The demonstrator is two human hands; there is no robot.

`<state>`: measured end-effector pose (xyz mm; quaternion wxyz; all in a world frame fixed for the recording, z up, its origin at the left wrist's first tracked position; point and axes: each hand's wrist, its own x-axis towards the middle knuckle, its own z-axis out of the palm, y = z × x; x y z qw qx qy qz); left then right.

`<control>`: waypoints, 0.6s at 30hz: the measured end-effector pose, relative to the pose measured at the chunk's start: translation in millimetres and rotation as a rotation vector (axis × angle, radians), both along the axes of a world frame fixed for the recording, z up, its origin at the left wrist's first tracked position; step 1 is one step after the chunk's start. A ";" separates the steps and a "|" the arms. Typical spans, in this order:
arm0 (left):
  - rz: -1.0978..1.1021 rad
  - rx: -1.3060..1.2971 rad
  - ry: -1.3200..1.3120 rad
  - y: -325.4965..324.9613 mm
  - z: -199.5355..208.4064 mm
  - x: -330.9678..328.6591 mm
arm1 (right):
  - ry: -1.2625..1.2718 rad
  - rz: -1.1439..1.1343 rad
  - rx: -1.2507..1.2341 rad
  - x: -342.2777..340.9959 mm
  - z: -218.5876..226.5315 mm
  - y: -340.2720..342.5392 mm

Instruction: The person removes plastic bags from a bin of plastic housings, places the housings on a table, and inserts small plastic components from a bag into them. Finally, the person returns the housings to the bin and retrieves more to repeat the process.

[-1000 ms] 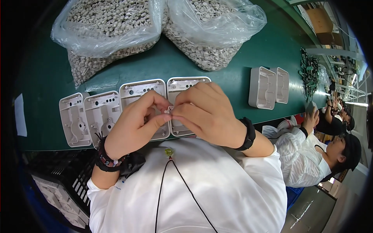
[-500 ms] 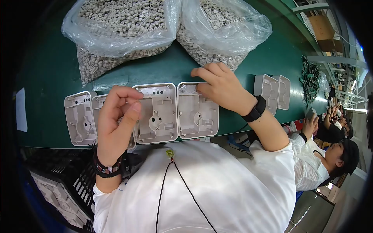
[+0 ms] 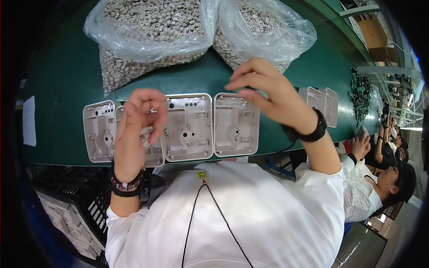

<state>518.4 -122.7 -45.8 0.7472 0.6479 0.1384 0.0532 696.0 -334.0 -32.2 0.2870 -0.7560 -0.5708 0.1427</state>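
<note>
Grey plastic housings (image 3: 178,129) lie in a row near the right hand (image 3: 277,96), fingers parted, and the curled left hand (image 3: 137,120), whose grip I cannot tell.

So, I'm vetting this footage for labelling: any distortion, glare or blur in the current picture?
Head view: fisheye bends the front edge of the green tabletop, and the corners go black; head view: glossy highlights on the clear plastic bags; head view: the left hand looks slightly blurred.

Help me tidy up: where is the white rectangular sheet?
The sheet lies at the head view's far left, on the green table, left of the leftmost open grey plastic housing.
</note>
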 end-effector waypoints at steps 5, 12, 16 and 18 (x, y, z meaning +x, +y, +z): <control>-0.051 -0.050 -0.016 -4.9 13.4 11.0 | -0.080 0.008 0.256 -69.0 19.0 59.2; 0.099 -0.069 -0.117 -11.9 18.2 10.5 | -0.149 -0.088 0.296 -91.3 21.5 85.4; -0.017 -0.065 -0.089 -3.2 10.8 3.4 | -0.028 -0.104 0.201 -91.2 24.1 91.1; 0.002 -0.034 -0.103 -2.8 10.0 1.9 | 0.086 -0.064 0.130 -88.3 24.9 91.9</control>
